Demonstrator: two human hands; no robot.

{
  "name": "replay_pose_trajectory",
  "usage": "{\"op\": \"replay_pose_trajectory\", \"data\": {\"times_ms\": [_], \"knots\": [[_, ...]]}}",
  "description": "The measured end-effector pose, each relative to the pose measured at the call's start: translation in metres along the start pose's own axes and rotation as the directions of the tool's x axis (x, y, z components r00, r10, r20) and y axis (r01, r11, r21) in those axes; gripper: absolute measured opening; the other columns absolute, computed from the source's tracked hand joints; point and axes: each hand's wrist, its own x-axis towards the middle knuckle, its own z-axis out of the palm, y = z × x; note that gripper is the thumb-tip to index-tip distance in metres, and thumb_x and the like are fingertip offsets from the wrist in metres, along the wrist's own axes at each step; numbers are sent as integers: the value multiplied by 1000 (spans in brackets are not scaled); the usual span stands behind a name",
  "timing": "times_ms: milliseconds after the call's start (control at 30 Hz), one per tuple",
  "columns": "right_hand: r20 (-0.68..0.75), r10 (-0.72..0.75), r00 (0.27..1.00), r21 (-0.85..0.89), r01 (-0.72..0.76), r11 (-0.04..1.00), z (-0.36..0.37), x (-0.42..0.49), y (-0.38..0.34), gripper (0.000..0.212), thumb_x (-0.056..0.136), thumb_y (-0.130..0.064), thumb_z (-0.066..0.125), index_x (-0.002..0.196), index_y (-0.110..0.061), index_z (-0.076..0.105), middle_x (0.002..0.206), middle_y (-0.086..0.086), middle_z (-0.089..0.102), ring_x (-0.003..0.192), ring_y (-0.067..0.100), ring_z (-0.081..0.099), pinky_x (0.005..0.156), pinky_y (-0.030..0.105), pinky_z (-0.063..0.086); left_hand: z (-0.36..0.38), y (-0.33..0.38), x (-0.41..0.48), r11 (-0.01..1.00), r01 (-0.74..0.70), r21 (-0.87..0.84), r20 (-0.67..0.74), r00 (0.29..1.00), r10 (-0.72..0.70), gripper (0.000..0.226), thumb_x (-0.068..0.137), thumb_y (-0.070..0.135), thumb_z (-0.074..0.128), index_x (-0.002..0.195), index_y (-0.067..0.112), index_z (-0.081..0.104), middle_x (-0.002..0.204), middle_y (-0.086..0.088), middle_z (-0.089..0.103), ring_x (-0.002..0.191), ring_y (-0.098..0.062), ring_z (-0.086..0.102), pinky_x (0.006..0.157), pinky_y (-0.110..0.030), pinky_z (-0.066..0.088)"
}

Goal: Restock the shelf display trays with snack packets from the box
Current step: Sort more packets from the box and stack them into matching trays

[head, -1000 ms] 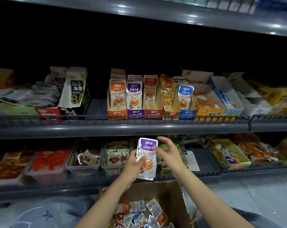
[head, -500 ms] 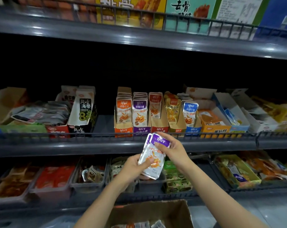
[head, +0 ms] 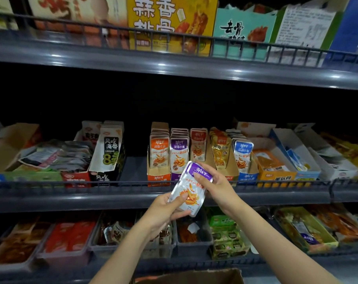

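Just in front of the middle shelf (head: 92,198), level with its wire rail (head: 92,182), I have both hands on the purple-topped snack packets (head: 191,193). My left hand (head: 163,210) grips the lower end with the thumb laid across the front, and my right hand (head: 219,185) pinches the purple top edge. The packets hang tilted, top leaning right, directly before the purple tray (head: 175,177), which stands just right of an orange tray (head: 158,177). I judge the step to be slotting them into that purple row. To do it well I would square the edges and turn them upright with the print facing out. Then I would lift them over the rail and slide them in at the front without tipping the rows on either side. Whether I hold one packet or a thin stack I cannot tell, since the front face covers whatever lies behind. How much room the purple tray has is hard to see, because its back is lost in shadow. Only the top flap of the box (head: 192,275) shows at the bottom edge, and its contents are cut off.
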Motion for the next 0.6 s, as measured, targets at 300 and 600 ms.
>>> {"op": "replay_pose_trajectory", "data": {"times_ms": [300,600], "knots": [[116,79,990,4,-80,997,-11,24,-11,53,82,-9,68,123,-36,50,112,2,68,102,17,67,77,28,57,-15,14,20,966,-115,233,43,993,108,29,94,33,49,112,14,61,106,-5,72,98,-16,69,80,-23,56],[-12,-91,996,-108,89,990,-30,72,-40,62,80,-5,69,131,-31,46,112,0,67,99,17,67,79,33,58,-23,53,63,762,-387,520,-88,862,499,32,96,25,50,128,25,51,116,9,61,104,-2,59,76,-18,54]]}}
